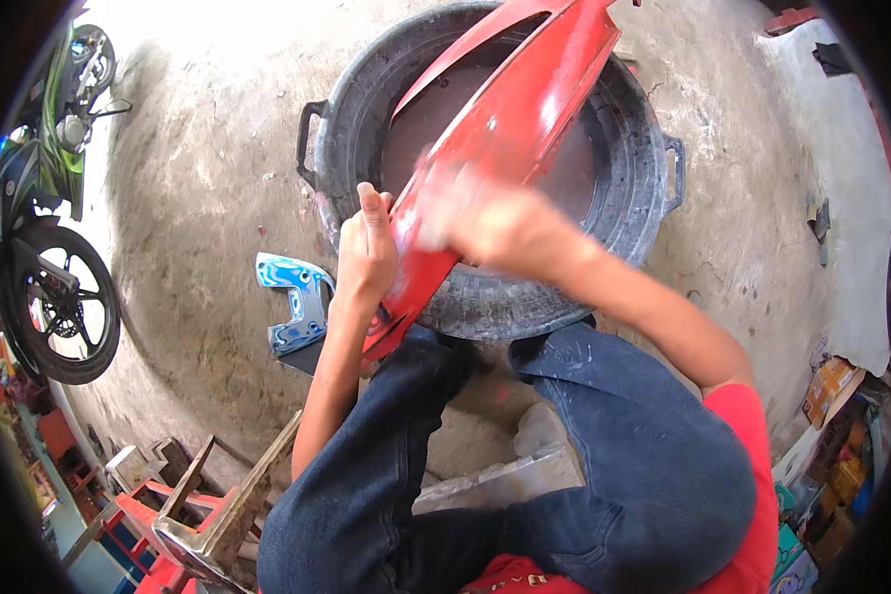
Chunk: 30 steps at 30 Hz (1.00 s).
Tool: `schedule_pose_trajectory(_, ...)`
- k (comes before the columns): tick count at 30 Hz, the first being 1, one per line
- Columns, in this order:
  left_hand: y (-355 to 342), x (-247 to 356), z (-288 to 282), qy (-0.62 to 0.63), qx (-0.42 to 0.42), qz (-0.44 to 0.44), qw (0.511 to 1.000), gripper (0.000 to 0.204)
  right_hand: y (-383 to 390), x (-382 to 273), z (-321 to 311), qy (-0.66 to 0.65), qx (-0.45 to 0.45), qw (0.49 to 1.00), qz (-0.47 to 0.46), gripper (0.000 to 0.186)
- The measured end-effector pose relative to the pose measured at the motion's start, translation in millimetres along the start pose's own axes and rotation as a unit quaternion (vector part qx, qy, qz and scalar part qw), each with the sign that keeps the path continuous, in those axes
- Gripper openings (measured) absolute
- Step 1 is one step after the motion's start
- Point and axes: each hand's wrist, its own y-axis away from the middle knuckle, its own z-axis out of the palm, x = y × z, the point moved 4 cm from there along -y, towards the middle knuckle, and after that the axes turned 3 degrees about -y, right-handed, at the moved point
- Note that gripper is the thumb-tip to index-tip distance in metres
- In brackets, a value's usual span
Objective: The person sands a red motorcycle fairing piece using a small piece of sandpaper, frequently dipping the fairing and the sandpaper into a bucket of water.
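Left grip clamps the lower edge of the red fairing panel, steadying it tilted over the black basin of murky water so runoff falls inside. Right grip, blurred, presses on the panel face; whether it clutches anything, I cannot tell.

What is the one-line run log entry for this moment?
left hand: holds red fairing panel | right hand: blurred, on panel | panel over black water basin

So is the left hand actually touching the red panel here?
Touching. The head view shows the left hand wrapped around the edge of the red panel, thumb up against its face, holding it over the black tub.
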Motion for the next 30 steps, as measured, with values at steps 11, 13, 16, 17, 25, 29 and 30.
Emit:
schedule_pose_trajectory(11, 3.6, 1.2, 3.2, -0.203, 0.003, 0.237, 0.950, 0.033, 25.4, 21.6, -14.2, 0.040, -0.007, 0.997, 0.069, 0.039)
schedule_pose_trajectory(13, 0.9, -4.9, 3.0, -0.180, -0.020, 0.172, 0.968, 0.033, 28.7, 52.2, -20.3, 0.080, 0.021, 0.974, 0.212, 0.042)
schedule_pose_trajectory(16, 0.2, -11.1, 3.2, -0.122, -0.048, 0.068, 0.989, 0.027, 29.9, 46.3, -15.6, 0.103, 0.014, 0.979, 0.177, 0.045)
schedule_pose_trajectory(17, 0.4, -7.0, 2.6, -0.128, -0.036, 0.103, 0.986, 0.024, 26.7, 28.9, -14.3, 0.083, -0.011, 0.987, 0.134, 0.046)
schedule_pose_trajectory(25, 3.0, 4.8, -0.4, -0.123, 0.001, 0.126, 0.984, 0.025, 32.1, 37.7, -14.7, 0.065, 0.009, 0.978, 0.197, 0.040)
schedule_pose_trajectory(29, 1.2, 11.8, -1.9, -0.104, 0.000, 0.104, 0.989, 0.032, 34.2, 2.8, -4.3, -0.015, -0.015, 0.995, 0.101, 0.044)
schedule_pose_trajectory(30, 2.7, 16.8, -2.8, -0.107, 0.018, 0.134, 0.985, 0.038, 36.2, -4.2, -4.2, -0.048, -0.027, 0.995, 0.084, 0.043)
